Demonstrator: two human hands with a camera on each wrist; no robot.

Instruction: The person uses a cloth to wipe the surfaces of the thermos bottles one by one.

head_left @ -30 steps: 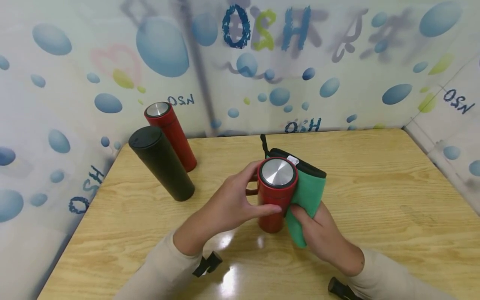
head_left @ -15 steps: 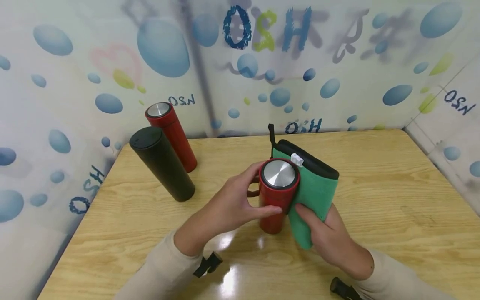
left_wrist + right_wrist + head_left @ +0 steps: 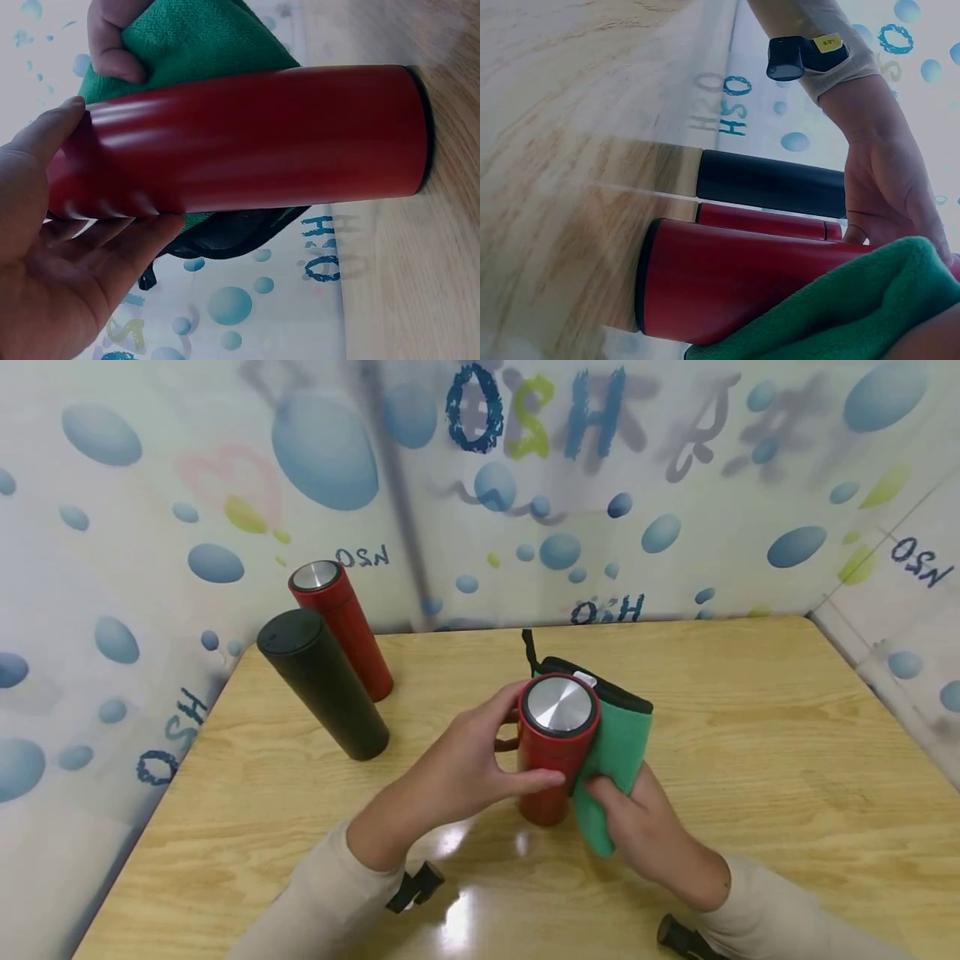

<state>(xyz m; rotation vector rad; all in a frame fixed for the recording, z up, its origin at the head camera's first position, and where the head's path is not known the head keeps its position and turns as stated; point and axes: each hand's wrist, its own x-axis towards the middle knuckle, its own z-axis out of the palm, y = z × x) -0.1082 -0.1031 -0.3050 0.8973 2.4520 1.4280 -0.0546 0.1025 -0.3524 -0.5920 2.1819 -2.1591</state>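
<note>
A red thermos flask [image 3: 546,753] with a brushed-metal lid stands upright, its base right at the tabletop. My left hand [image 3: 467,762] grips its upper part, thumb across the front and fingers round the far side. A green terry mitt [image 3: 619,739] with black edging, a black hanging loop and a white tag lies against the flask's right side. My right hand [image 3: 647,827] holds the mitt, thumb on its near face; the other fingers are mostly hidden behind the cloth. In the left wrist view, the mitt [image 3: 202,45] covers part of the flask's far side.
On the left of the wooden table [image 3: 750,760] stand a black flask [image 3: 326,689] and, behind it, another red flask [image 3: 348,631] with a metal lid. A wall [image 3: 675,568] printed with blue drops rises behind the table's back edge.
The mitt moved up and right along the flask, then came back down and left with my right hand. My left hand and the flask stay in place.
</note>
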